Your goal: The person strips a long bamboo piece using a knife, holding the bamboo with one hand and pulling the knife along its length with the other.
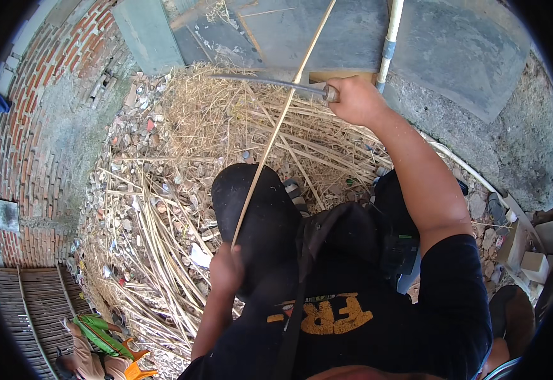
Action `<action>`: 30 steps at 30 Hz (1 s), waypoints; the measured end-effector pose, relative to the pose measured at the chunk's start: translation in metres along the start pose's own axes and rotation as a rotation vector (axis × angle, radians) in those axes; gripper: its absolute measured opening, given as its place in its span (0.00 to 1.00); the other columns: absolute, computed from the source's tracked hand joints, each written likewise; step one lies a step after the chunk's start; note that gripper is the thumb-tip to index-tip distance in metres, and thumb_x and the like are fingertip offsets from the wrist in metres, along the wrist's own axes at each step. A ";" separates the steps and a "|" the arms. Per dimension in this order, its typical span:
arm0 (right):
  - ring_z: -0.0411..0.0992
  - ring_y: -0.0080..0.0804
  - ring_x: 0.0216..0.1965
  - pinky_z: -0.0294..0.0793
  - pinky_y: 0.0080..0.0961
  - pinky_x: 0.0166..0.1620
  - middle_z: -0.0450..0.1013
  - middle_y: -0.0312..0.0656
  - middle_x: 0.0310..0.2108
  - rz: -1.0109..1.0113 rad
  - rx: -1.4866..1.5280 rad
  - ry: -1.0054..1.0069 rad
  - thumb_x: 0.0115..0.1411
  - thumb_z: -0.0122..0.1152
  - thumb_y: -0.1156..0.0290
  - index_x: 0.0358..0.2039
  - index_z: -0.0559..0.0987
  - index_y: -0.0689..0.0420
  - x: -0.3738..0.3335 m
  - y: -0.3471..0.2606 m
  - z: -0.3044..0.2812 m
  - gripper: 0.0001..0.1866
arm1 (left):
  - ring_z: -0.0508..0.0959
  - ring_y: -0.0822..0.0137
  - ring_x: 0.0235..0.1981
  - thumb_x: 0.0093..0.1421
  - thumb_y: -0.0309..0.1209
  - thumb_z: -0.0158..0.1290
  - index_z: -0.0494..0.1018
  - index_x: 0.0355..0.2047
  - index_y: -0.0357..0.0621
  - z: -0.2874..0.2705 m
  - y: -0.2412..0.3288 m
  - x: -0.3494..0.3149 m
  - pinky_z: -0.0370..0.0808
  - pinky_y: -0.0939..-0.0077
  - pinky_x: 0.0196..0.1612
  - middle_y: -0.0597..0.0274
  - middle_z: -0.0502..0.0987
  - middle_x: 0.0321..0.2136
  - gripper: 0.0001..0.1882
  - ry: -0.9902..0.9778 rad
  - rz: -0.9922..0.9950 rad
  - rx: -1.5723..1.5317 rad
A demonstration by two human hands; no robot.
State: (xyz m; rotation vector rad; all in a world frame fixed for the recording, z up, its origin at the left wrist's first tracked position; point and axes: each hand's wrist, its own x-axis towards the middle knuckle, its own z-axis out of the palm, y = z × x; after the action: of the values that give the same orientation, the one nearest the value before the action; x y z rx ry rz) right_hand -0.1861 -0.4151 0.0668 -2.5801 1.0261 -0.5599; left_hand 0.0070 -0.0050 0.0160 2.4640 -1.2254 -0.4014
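As the head view shows, your left hand (227,269) closes around the lower part of the pale stick (262,158), which rises from that grip across your left thigh (274,209). Your right hand (357,101) grips the curved blade (254,80) by its handle (331,94). Left of this grip, the blade crosses the stick; contact cannot be confirmed. For control, brace the stick and direct the edge clear of your left hand.

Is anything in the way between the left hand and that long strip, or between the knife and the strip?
Nothing visible: the left hand grips the strip directly, and the knife in the right hand crosses it; whether they touch is unclear.
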 end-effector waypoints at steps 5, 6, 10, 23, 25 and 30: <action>0.79 0.47 0.35 0.78 0.45 0.39 0.79 0.48 0.29 -0.224 -0.184 -0.229 0.49 0.62 0.70 0.38 0.81 0.52 -0.021 -0.053 -0.004 0.13 | 0.76 0.32 0.28 0.69 0.39 0.46 0.67 0.32 0.37 0.001 -0.004 -0.002 0.70 0.46 0.30 0.36 0.74 0.22 0.16 0.009 -0.020 0.026; 0.79 0.48 0.35 0.78 0.44 0.41 0.80 0.49 0.30 -0.187 -0.127 -0.256 0.49 0.62 0.69 0.40 0.81 0.53 -0.017 -0.050 -0.002 0.15 | 0.77 0.32 0.30 0.68 0.38 0.47 0.69 0.35 0.36 0.002 -0.003 -0.002 0.72 0.45 0.33 0.35 0.76 0.24 0.15 -0.001 -0.055 0.045; 0.78 0.50 0.35 0.78 0.42 0.41 0.79 0.51 0.30 0.140 0.068 -0.068 0.49 0.61 0.70 0.42 0.81 0.54 0.006 0.008 0.005 0.18 | 0.78 0.32 0.34 0.66 0.38 0.51 0.70 0.39 0.35 0.008 0.003 0.001 0.74 0.43 0.38 0.34 0.78 0.28 0.15 0.009 -0.150 0.123; 0.79 0.49 0.32 0.78 0.42 0.39 0.78 0.51 0.25 0.101 0.038 0.076 0.48 0.63 0.70 0.36 0.81 0.54 -0.002 0.032 0.020 0.12 | 0.78 0.33 0.33 0.66 0.39 0.52 0.69 0.36 0.35 -0.005 0.007 0.007 0.73 0.42 0.37 0.35 0.78 0.27 0.16 -0.033 -0.123 0.121; 0.79 0.49 0.32 0.79 0.43 0.39 0.78 0.51 0.26 0.034 0.038 0.054 0.49 0.63 0.69 0.38 0.81 0.55 -0.001 0.021 0.017 0.14 | 0.78 0.33 0.33 0.66 0.39 0.51 0.69 0.35 0.35 -0.012 0.000 0.004 0.73 0.42 0.37 0.35 0.78 0.26 0.16 -0.058 -0.102 0.127; 0.79 0.46 0.34 0.79 0.43 0.42 0.79 0.46 0.29 -0.214 -0.075 -0.203 0.49 0.63 0.71 0.36 0.81 0.51 -0.019 -0.036 0.010 0.12 | 0.78 0.33 0.31 0.67 0.40 0.48 0.69 0.34 0.35 -0.011 -0.008 0.006 0.72 0.44 0.35 0.35 0.77 0.24 0.17 -0.074 -0.071 0.040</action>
State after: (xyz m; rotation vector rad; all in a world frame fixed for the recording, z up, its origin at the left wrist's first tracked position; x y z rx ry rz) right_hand -0.1739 -0.3753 0.0686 -2.7640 0.7233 -0.3053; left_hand 0.0202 -0.0036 0.0218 2.5536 -1.1885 -0.4958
